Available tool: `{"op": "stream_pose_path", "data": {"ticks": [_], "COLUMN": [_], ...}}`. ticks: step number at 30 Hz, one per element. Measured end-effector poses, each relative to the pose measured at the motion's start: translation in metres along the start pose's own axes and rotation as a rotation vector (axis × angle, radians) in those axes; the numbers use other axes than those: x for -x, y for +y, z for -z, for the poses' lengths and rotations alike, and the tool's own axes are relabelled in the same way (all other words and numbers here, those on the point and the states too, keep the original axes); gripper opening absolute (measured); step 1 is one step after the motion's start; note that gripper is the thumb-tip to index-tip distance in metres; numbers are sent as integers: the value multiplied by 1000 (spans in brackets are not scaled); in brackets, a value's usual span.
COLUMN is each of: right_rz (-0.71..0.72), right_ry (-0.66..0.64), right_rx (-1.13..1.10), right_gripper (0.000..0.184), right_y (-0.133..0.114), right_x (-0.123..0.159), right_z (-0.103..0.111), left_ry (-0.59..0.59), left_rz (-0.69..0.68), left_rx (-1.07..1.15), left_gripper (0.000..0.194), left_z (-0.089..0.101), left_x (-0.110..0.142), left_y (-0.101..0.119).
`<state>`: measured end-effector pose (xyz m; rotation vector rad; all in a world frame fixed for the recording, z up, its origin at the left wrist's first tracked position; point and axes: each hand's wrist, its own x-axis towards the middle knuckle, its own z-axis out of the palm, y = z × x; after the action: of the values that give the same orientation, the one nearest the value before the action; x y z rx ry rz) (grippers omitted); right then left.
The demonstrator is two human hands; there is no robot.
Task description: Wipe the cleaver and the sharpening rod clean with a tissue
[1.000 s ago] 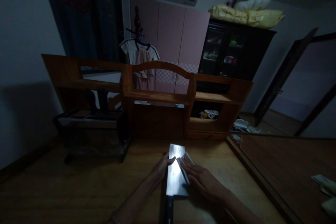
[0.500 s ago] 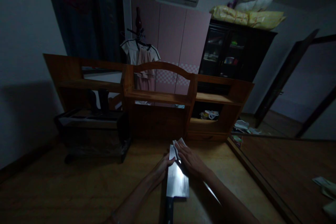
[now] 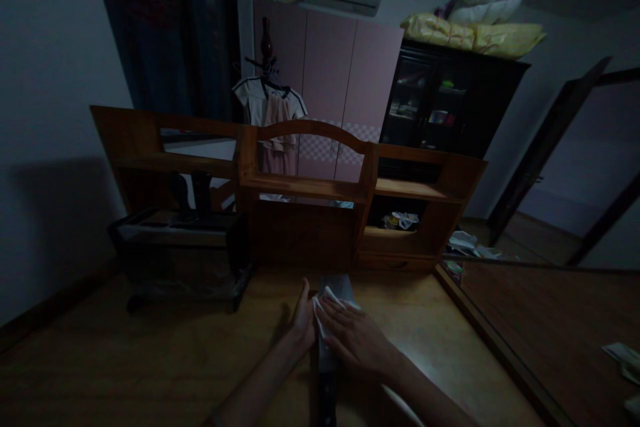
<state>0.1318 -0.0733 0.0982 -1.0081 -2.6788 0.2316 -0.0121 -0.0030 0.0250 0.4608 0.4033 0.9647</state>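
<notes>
A cleaver (image 3: 339,284) lies on the wooden tabletop (image 3: 240,360), its black handle (image 3: 327,400) toward me and its broad blade pointing away. My right hand (image 3: 355,340) lies across the blade, its fingers pressing a white cloth or tissue (image 3: 326,299) onto the metal; it hides much of the blade's middle. Along the blade's left edge stands my left hand (image 3: 302,321), thumb raised and apart, gripping nothing that I can see. Whether its lower fingers touch the blade, I cannot tell.
At left on the table stands a dark-framed rack (image 3: 180,247) with black handles (image 3: 201,193) sticking up. A wooden shelf unit (image 3: 305,233) runs along the back. A raised ledge (image 3: 480,327) borders the right side. Beneath my right forearm shows a pale curved edge (image 3: 400,403).
My right hand and the white cloth have slid down the blade toward the handle. My left thumb has lifted off the blade. The far end of the blade is now uncovered.
</notes>
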Motion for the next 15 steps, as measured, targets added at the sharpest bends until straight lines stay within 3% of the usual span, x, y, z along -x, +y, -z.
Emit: {"op": "stream_pose_path", "data": {"ticks": [8,11,15], "right_rz": [37,18,-137], "right_ry": [-80,-61,178], "right_rx": [-56,-39,-25], "right_gripper": [46,45,43], "right_y": [-38,-29,3], "right_x": [25,36,52], "right_z": [32,40,43], "left_ry": [9,11,56], "left_rz": [20,22,29], "left_rx": [-32,-5,28], "left_gripper": [67,71,65], "left_z": [0,1,3], "left_x": [6,7,10], "left_y": [4,4,5]}}
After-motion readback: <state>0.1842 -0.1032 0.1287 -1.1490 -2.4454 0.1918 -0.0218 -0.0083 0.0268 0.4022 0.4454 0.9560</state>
